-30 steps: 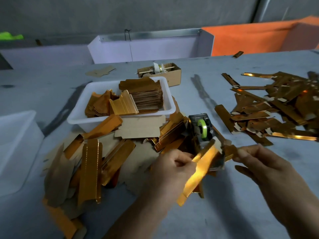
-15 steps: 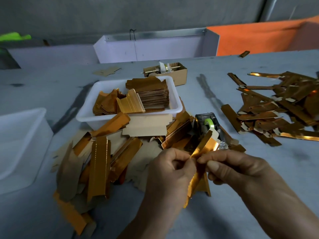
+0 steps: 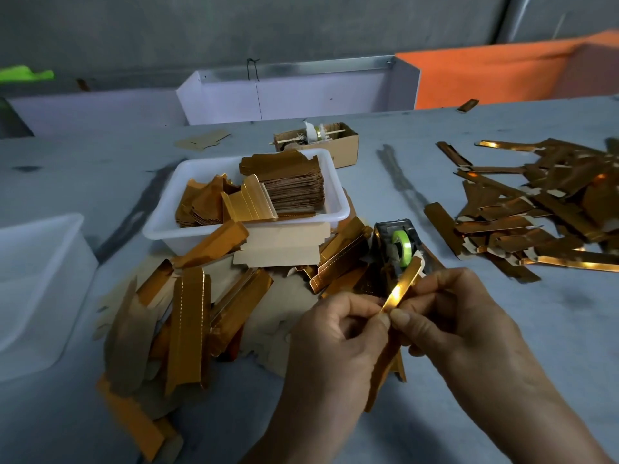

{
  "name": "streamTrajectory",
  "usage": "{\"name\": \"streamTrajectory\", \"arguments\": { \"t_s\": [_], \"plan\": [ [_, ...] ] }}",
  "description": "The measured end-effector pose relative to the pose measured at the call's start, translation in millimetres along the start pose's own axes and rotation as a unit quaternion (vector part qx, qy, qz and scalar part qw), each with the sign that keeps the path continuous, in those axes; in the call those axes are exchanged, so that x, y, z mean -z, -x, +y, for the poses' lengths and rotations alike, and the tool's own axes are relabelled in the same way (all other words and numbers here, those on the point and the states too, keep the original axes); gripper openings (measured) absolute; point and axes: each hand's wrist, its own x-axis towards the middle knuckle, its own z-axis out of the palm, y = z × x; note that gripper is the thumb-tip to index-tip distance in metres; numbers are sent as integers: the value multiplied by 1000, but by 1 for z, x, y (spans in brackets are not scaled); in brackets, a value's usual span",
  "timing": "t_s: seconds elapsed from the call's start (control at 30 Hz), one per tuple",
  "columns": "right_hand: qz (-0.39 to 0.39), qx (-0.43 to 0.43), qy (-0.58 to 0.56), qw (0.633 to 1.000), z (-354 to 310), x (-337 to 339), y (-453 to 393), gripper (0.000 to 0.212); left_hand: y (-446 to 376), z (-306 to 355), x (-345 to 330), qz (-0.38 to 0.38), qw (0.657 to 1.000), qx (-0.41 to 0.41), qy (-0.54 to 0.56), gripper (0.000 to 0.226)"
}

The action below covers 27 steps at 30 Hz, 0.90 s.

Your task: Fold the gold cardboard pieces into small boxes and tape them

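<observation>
Both hands pinch one gold strip (image 3: 398,289) in mid-air above the bench (image 3: 502,329), just in front of the tape dispenser (image 3: 397,246). Left hand (image 3: 338,333) w/ thumb + fingers clamps the lower part, prob. to keep the fold closed; right hand (image 3: 459,316) nips it beside that, likely pressing the seam. Dispenser sits close for quick tape pulls. Unfolded pieces (image 3: 187,313) heaped left, within reach; done ones (image 3: 536,212) piled right, out of the way.

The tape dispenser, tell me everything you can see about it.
The tape dispenser is a dark, blocky desk model that looks like plastic, holding a light green roll upright in its middle. It sits on the grey table, just right of the cardboard heap and in front of the white tray. The held gold strip crosses its near end, hiding the cutter; neither hand visibly touches it.
</observation>
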Motion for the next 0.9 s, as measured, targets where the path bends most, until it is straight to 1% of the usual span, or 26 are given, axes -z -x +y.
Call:
{"name": "streamTrajectory", "arguments": {
  "t_s": [0.2, 0.27, 0.37, 0.5, 0.6, 0.63, 0.67, 0.73, 0.8, 0.83, 0.87, 0.9],
  "plan": [
    [11, -10, 49, 999, 0, 2, -3, 27, 0, 3, 4, -41, 999, 7, 7, 11],
    [10, -8, 63, 998, -1, 2, -3, 27, -1, 5, 6, -53, 999, 6, 14, 5],
    [5, -7, 86, 996, 0, 1, -3, 27, -2, 4, 6, -54, 998, 7, 19, 12],
    [-6, -11, 102, 995, 2, -2, 0, 29, -3, -3, 7, -42, 999, 28, -10, 6],
    [-17, -19, 115, 993, 2, -4, 1, 30, -1, -8, 3, 1, 998, 57, 2, 11],
    [-16, -12, 128, 992, 1, -5, 2, 31, 0, -9, 1, 23, 999, 48, -7, 13],
    [-10, -2, 139, 990, 0, -4, 2, 31, 1, -10, -2, 43, 998, 22, -29, 15],
    [2, 26, 161, 987, -2, -2, 4, 32, 3, -12, -9, 80, 990, -81, -88, 20],
    [9, 42, 167, 985, -4, 0, 6, 33, 4, -13, -12, 104, 957, -206, -175, 17],
    [11, 47, 168, 985, -5, 1, 7, 33, 5, -12, -12, 110, 941, -241, -210, 12],
    [13, 49, 165, 985, -4, 1, 8, 33, 5, -13, -12, 117, 930, -264, -229, 13],
    [19, 52, 163, 985, -3, 1, 9, 34, 6, -15, -11, 123, 926, -276, -228, 14]
  ]
}}
